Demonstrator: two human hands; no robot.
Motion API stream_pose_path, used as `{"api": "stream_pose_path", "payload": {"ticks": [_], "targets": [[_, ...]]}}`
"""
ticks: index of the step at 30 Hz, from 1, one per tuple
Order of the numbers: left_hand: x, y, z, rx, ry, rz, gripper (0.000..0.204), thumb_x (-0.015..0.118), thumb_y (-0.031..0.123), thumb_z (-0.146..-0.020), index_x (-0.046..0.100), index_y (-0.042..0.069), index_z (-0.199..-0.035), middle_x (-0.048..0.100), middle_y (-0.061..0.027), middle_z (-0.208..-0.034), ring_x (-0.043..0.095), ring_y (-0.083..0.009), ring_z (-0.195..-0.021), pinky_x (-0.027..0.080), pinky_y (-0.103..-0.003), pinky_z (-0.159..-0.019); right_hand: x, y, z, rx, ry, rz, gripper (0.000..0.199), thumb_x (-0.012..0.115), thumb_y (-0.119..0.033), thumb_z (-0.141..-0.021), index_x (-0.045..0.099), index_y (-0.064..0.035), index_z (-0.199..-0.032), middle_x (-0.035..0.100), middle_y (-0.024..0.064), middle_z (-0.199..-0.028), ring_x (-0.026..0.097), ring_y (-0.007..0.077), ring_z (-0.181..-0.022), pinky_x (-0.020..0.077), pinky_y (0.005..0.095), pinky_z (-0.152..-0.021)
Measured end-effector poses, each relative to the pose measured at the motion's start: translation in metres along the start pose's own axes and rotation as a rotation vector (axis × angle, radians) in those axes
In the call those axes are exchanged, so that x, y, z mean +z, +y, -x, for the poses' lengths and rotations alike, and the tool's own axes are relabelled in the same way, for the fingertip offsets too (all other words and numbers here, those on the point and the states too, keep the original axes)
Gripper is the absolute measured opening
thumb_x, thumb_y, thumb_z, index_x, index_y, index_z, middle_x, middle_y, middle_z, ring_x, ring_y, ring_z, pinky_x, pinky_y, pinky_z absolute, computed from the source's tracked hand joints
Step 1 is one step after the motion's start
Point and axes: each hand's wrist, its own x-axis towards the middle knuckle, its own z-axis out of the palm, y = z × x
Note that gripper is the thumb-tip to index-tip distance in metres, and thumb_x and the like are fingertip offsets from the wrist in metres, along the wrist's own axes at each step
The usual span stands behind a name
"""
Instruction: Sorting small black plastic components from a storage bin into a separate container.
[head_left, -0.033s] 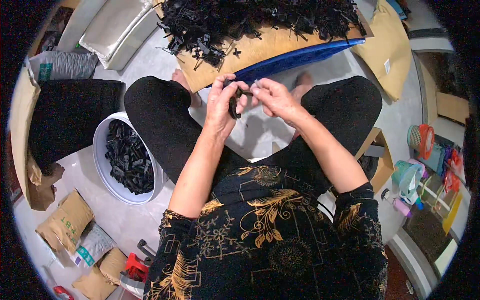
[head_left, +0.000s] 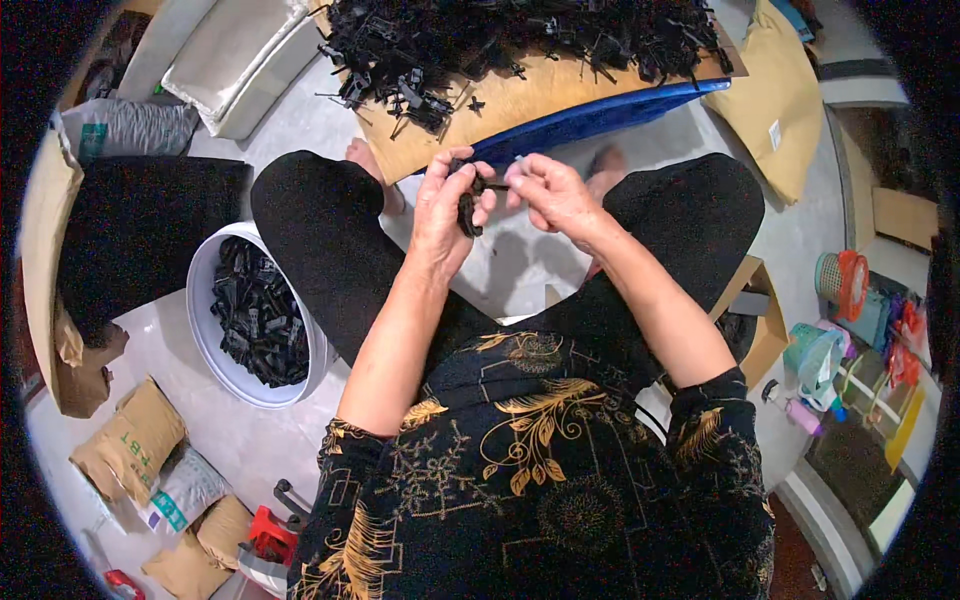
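In front of my knees, above the floor, my left hand (head_left: 441,208) is closed round a black plastic part (head_left: 468,216). One end of the part hangs below the fingers, and a thin dark piece sticks out to the right. Beside it, my right hand (head_left: 556,198) pinches at that thin end, thumb against fingertips. A small pale spot shows at the right fingertips, too small to name. Beyond both hands, a large heap of black plastic parts (head_left: 520,35) covers a wooden board (head_left: 530,110).
A white bucket (head_left: 205,345) of black parts stands by my left knee. Blue material (head_left: 600,118) hangs under the board's near edge. An open cardboard box (head_left: 768,325) lies to the right, and filled sacks (head_left: 130,440) lie at the lower left. Baskets (head_left: 850,285) stand far right.
My right hand has shifted very slightly to the right, and a little more of the thin dark piece shows between the hands. The left hand keeps its hold.
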Motion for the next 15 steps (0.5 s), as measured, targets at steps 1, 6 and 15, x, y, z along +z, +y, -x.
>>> {"api": "stream_pose_path", "payload": {"ticks": [1, 6, 15], "targets": [[-0.002, 0.000, 0.000, -0.018, -0.018, 0.019, 0.029, 0.048, 0.009, -0.088, 0.039, 0.007, -0.116, 0.057, -0.0105, -0.085, 0.054, -0.0128, -0.058, 0.040, -0.020, -0.044, 0.000, -0.002, 0.002, -0.018, -0.024, -0.054, 0.016, 0.050, -0.024, -0.090, 0.051, -0.0088, -0.096, 0.054, -0.0004, -0.070, 0.038, 0.0023, -0.041, 0.0257, 0.0169, -0.035], [-0.007, -0.002, 0.006, -0.075, -0.075, 0.032, 0.041, 0.047, 0.009, -0.089, 0.033, 0.007, -0.127, 0.057, -0.0125, -0.088, 0.056, -0.0149, -0.061, 0.044, -0.022, -0.050, 0.001, 0.004, 0.002, -0.097, 0.026, -0.113, 0.012, 0.053, -0.020, -0.089, 0.052, -0.0088, -0.092, 0.050, -0.0039, -0.066, 0.035, 0.0011, -0.041, 0.0243, 0.0163, -0.035], [-0.002, -0.002, 0.010, -0.075, -0.043, -0.167, 0.037, 0.044, 0.012, -0.090, 0.034, 0.006, -0.125, 0.056, -0.0133, -0.085, 0.055, -0.0125, -0.057, 0.042, -0.019, -0.046, 0.003, -0.004, 0.009, -0.146, 0.013, -0.081, 0.014, 0.054, -0.021, -0.089, 0.053, -0.0071, -0.091, 0.049, -0.0037, -0.065, 0.035, 0.0008, -0.043, 0.0233, 0.0159, -0.037]]}}
